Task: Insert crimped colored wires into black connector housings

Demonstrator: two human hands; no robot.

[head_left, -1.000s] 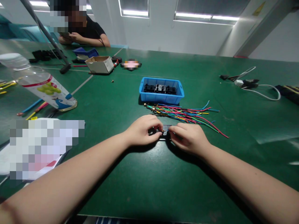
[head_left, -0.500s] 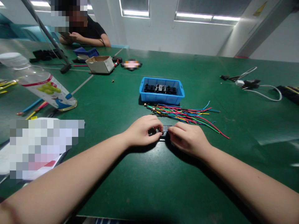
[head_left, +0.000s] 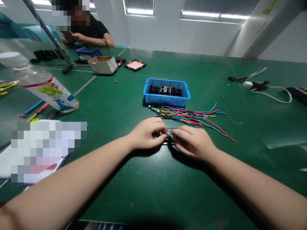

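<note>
The green counter (head_left: 153,195) runs from the bottom of the frame up to the wall. At the lower left, a flat white thing (head_left: 48,143) lies on it, mostly too blurry to make out. In the middle of the frame, two bare hands meet over a small dark part (head_left: 169,140). It sits low, close to the counter, and fingers hide most of it. The left hand (head_left: 146,134) has its grip closed on the left end, with thumb and finger bent around it. The right hand (head_left: 195,140) has its fingertips at the other end. I cannot tell if its grip is closed on anything.

Just past the hands lies a messy bunch of wires (head_left: 189,116), red, blue, green and yellow. Right behind them stands a blue box (head_left: 166,101) with black parts (head_left: 165,90) in it. At the left of the frame, a clear bottle (head_left: 49,88) with grapes on its label looks tilted. A white cord (head_left: 279,88) curls at the right. Farther off, in the upper left, are a white carton (head_left: 104,67) and, beside it, a pink tray (head_left: 135,65). Past them, a person (head_left: 98,33) in black leans on the counter.
</note>
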